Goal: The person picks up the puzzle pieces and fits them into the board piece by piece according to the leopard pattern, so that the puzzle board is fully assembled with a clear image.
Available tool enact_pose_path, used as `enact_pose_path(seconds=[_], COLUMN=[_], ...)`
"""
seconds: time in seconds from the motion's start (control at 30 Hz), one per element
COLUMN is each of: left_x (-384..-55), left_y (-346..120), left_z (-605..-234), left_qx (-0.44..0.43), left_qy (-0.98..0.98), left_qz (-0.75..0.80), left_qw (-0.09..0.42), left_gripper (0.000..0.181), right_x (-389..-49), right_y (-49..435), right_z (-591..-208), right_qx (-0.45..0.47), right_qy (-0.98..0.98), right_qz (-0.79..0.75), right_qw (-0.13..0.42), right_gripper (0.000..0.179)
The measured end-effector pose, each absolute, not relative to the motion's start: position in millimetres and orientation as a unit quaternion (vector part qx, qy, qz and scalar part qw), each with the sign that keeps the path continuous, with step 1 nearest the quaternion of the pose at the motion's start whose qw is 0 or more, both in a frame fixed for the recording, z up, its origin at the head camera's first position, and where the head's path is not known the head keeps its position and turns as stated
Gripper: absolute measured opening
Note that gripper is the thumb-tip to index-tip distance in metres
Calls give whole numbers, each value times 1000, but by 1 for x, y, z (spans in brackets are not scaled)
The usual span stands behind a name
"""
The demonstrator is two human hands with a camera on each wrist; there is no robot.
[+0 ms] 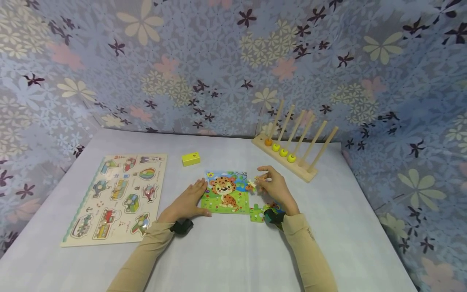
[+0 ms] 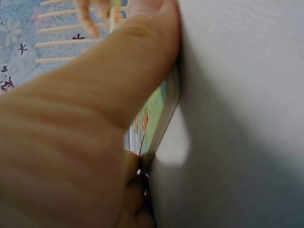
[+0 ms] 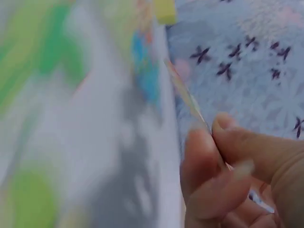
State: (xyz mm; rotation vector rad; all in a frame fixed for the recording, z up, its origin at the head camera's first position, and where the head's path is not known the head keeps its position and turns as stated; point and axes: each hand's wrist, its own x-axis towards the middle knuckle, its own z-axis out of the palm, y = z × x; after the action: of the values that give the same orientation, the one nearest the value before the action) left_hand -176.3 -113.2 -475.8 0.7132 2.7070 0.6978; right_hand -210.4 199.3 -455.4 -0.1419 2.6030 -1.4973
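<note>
A jigsaw puzzle (image 1: 223, 206) with a spotted leopard cub on grass lies flat on the white tabletop. My left hand (image 1: 185, 204) rests against its left side, fingers stretched along the edge and thumb (image 2: 142, 52) at the front corner. Over the puzzle's right side, my right hand (image 1: 276, 189) pinches a thin puzzle piece (image 3: 186, 94) between thumb and fingertips, tilted up off the table. Loose puzzle pieces, one of them green (image 1: 256, 214), lie below the right hand, partly hidden by the wrist.
On the left lies a wooden peg board (image 1: 122, 221) with vehicle pictures. A small yellow block (image 1: 191, 159) sits behind the puzzle. At the back right stands a wooden rack (image 1: 304, 173) with upright rods and several beads. Floral cloth (image 1: 219, 73) hangs behind the table.
</note>
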Motion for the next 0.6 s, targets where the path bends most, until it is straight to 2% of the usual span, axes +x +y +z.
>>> enact_pose_path(seconds=[0.1, 0.37, 0.6], left_x=[-176, -177, -177], left_y=[-114, -113, -112], left_z=[-476, -475, -475], left_qx=[244, 251, 246], left_qy=[931, 929, 930], left_qz=[240, 242, 241], left_qw=[127, 124, 130], left_gripper=[106, 105, 105], right_x=[-217, -215, -211], right_y=[180, 128, 111], right_z=[-451, -460, -473], right_qx=[-64, -57, -61], right_qy=[844, 839, 873], right_qz=[-528, -533, -482], right_qw=[72, 98, 42], right_gripper=[44, 23, 19])
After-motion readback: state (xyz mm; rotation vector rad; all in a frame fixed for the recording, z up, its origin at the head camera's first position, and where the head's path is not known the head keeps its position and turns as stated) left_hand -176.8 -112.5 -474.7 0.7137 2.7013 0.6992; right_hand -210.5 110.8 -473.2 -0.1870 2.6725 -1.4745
